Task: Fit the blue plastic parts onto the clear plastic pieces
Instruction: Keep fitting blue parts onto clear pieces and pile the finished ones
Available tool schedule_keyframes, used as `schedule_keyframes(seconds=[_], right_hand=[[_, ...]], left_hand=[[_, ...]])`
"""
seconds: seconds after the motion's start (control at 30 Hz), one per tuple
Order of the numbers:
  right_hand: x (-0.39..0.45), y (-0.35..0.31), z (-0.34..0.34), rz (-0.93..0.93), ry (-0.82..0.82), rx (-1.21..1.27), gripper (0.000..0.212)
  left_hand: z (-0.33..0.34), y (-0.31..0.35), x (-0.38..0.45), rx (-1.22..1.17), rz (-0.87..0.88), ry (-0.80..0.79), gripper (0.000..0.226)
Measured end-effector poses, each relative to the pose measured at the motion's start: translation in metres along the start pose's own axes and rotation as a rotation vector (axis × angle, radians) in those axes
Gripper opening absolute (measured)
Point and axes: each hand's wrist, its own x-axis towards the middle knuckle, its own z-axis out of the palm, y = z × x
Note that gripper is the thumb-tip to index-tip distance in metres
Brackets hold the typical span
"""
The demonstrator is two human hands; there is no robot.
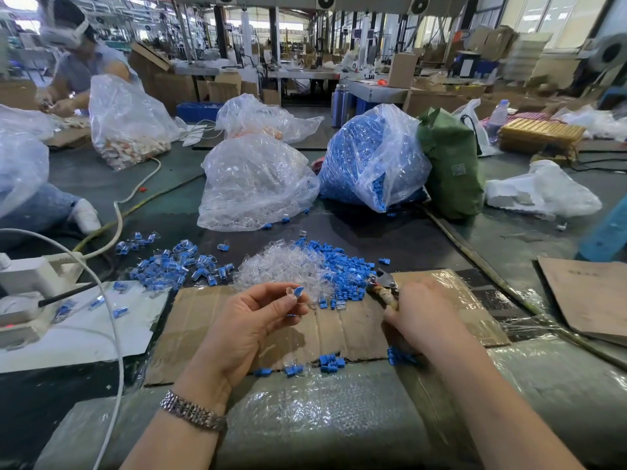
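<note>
The left hand (251, 320) is pinching one clear plastic piece (291, 292) between thumb and fingertips, raised above the cardboard sheet (356, 330). A blue plastic part (299, 290) is sitting at the piece's upper end; whether it is fully seated cannot be told at this size. The right hand (420, 313) is gripping the wrapped handle of a metal plier-like tool (383, 283), fingers curled round it, the tool's head pointing toward the loose stock.

Stock is lying on the bench just beyond the hands: a heap of clear pieces (281, 266) touching a heap of blue parts (342, 269) on its right. A pile of what appear to be assembled units (169, 266) is lying well to the left. A few blue parts (330, 361) are lying at the near edge of the cardboard. Two supply bags, one clear (254, 184) and one blue (369, 157), are standing farther back.

Assessment of risk: the pinch is light and set low on a small, smooth piece, so pressing force could be twisting it out of the fingers, dropping it among the loose parts. If the tool is used for pressing, a skewed blue part could be jamming or cracking the clear piece. The tool's head would also be working close to the left fingertips, risking a nip. The touching heaps invite mixed picks.
</note>
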Motion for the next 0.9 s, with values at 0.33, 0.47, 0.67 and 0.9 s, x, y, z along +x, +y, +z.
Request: schedule_keyframes(seconds=[0.33, 0.47, 0.67, 0.9], right_hand=[[-0.037, -0.037, -0.050, -0.267, -0.609, 0.723, 0.018], [-0.047, -0.054, -0.041, -0.365, -0.645, 0.607, 0.032], [-0.049, -0.059, -0.042, -0.395, -0.657, 0.652, 0.030], [-0.060, -0.069, -0.032, -0.342, -0.553, 0.712, 0.043]], left_hand=[[-0.004, 0.001, 0.003, -0.210, 0.012, 0.055, 0.029], [-0.004, -0.001, 0.004, -0.176, 0.041, 0.064, 0.023], [-0.001, -0.002, 0.004, -0.108, 0.032, 0.035, 0.029], [0.001, -0.002, 0.003, -0.045, 0.037, 0.071, 0.028]])
